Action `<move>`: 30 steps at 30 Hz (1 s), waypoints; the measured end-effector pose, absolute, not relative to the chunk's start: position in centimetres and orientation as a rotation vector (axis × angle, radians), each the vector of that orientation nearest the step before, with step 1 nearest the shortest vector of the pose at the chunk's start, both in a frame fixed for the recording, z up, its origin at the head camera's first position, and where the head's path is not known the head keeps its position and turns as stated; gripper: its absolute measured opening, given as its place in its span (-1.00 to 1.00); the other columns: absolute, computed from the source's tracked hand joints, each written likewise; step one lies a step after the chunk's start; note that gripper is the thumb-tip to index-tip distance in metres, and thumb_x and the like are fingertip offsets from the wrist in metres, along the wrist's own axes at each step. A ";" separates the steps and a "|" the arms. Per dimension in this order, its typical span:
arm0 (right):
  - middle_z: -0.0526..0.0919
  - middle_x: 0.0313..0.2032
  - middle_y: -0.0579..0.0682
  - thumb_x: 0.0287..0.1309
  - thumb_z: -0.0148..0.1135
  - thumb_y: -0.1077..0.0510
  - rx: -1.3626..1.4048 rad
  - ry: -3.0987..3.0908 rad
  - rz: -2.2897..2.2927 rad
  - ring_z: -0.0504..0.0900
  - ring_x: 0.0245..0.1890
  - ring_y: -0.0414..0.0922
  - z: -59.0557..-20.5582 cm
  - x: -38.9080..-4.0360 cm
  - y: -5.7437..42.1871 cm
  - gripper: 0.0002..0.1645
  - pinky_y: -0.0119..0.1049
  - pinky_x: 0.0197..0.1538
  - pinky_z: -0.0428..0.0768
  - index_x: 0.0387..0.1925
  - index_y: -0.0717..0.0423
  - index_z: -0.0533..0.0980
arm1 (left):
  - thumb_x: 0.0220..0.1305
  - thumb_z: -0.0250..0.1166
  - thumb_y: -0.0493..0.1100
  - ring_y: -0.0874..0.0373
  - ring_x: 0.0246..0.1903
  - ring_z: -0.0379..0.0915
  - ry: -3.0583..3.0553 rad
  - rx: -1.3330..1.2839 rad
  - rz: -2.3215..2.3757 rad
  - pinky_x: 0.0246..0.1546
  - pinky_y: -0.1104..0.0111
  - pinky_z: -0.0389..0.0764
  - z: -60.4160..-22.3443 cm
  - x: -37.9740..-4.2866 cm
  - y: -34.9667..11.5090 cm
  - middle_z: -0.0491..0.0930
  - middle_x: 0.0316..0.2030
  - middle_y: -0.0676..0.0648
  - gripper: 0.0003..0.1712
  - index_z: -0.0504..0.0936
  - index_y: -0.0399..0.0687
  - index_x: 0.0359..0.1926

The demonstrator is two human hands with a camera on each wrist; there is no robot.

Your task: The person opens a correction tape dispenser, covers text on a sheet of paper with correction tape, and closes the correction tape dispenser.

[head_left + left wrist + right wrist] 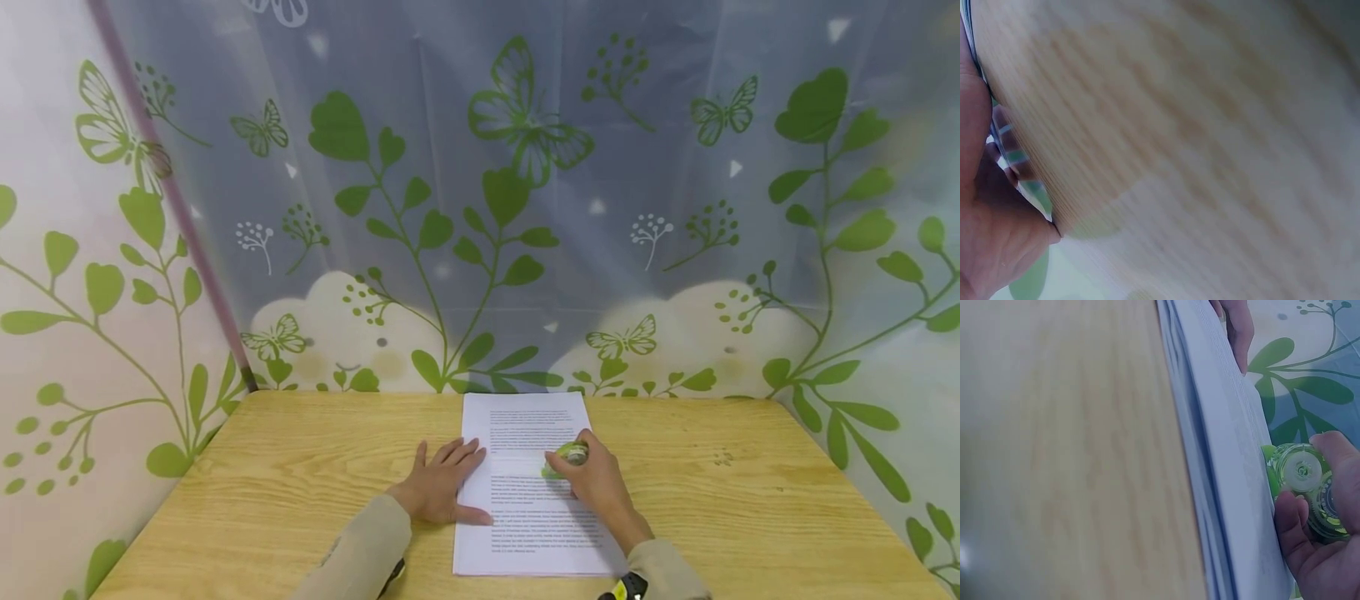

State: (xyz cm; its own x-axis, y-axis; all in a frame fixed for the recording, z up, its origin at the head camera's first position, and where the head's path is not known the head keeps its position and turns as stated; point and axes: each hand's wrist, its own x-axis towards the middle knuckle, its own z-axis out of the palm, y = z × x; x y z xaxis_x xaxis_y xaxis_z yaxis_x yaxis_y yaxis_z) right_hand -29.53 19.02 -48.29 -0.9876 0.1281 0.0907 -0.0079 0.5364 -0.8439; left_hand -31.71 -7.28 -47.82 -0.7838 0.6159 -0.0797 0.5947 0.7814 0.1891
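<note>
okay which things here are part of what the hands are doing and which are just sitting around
In use:
- correction tape dispenser, gripped by the right hand
- stack of printed paper, pressed flat by the left hand

Just there:
- wooden table
- leaf-patterned curtain

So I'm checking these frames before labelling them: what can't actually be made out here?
- Printed text on the paper stack: too small to read in the head view.
- Tip of the green correction tape: covered by the right hand in the head view, behind the paper's edge in the right wrist view.
- Left hand: in the left wrist view only a blurred part shows, cut off by the frame edge.
- Wooden table: blurred there.
</note>
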 end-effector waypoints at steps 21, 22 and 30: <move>0.52 -0.51 0.01 0.05 0.42 0.00 -0.114 -2.639 1.438 0.44 -0.72 -0.15 -48.0 -29.8 20.2 -0.53 -0.32 -0.61 0.45 -0.36 0.14 0.30 | -0.06 0.01 0.67 -0.05 0.43 -0.22 2.854 0.985 0.246 0.19 -0.35 -0.25 -48.8 -32.3 -7.5 -0.05 0.47 -0.03 0.24 0.05 0.03 0.49; 0.52 -0.51 0.01 0.05 0.42 0.00 -0.115 -2.639 1.439 0.44 -0.72 -0.16 -48.0 -29.8 20.2 -0.53 -0.32 -0.61 0.45 -0.35 0.14 0.30 | -0.05 0.02 0.66 -0.04 0.43 -0.22 2.852 0.982 0.245 0.19 -0.35 -0.25 -48.7 -32.3 -7.4 -0.05 0.47 -0.02 0.23 0.05 0.03 0.49; 0.53 -0.53 0.00 0.05 0.42 -0.02 -0.129 -2.650 1.425 0.44 -0.74 -0.15 -48.2 -29.7 20.6 -0.52 -0.33 -0.62 0.43 -0.37 0.13 0.29 | 0.01 0.08 0.59 -0.08 0.42 -0.17 2.838 0.979 0.225 0.18 -0.35 -0.20 -47.7 -31.6 -7.4 -0.02 0.46 -0.07 0.19 0.06 -0.02 0.48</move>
State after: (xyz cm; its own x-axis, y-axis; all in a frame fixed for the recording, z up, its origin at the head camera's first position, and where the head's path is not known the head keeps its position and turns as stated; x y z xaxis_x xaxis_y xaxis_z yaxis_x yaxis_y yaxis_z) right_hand -29.73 20.58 -48.21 -0.9880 0.1363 0.0733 0.0140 0.5504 -0.8348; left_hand -31.62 -7.39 -47.67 -0.7808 0.6202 -0.0753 0.6005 0.7784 0.1830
